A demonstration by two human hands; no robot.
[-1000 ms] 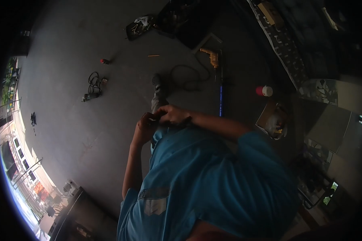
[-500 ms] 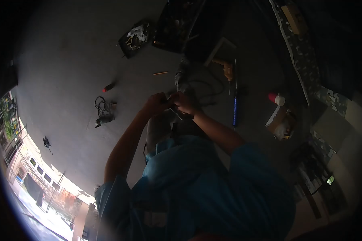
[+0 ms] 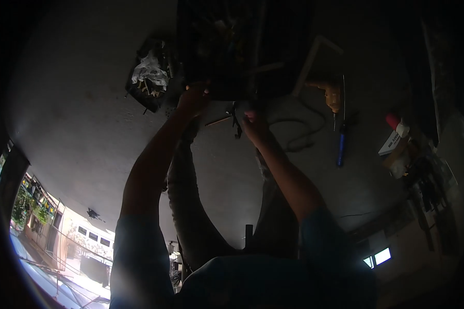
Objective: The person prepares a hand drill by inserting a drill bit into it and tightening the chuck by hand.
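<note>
My left hand (image 3: 194, 98) reaches to the near edge of a large dark case (image 3: 227, 91), its fingers curled there. Shadow hides whatever lies under those fingers. My right hand (image 3: 256, 125) is closed, knuckles forward, a short way in front of the same case. Just to its left is a small dark tool (image 3: 235, 122), standing out against the grey floor; I cannot tell whether the fingers hold part of it. Close by that tool lies a thin orange-brown pencil-like stick (image 3: 218, 121).
Left of the case sits a dark tray (image 3: 135, 91) with crumpled plastic (image 3: 150, 69). An orange drill (image 3: 331, 96) and a blue-handled tool (image 3: 341, 149) lie to the right, a cable (image 3: 307, 141) nearer. Farther right are a red-and-white object (image 3: 394, 122) and a carton (image 3: 389, 143).
My hands, together over a thin rod before, are now apart. The left has moved forward to the case, the right stays lower. The view has shifted, bringing the case and tray closer.
</note>
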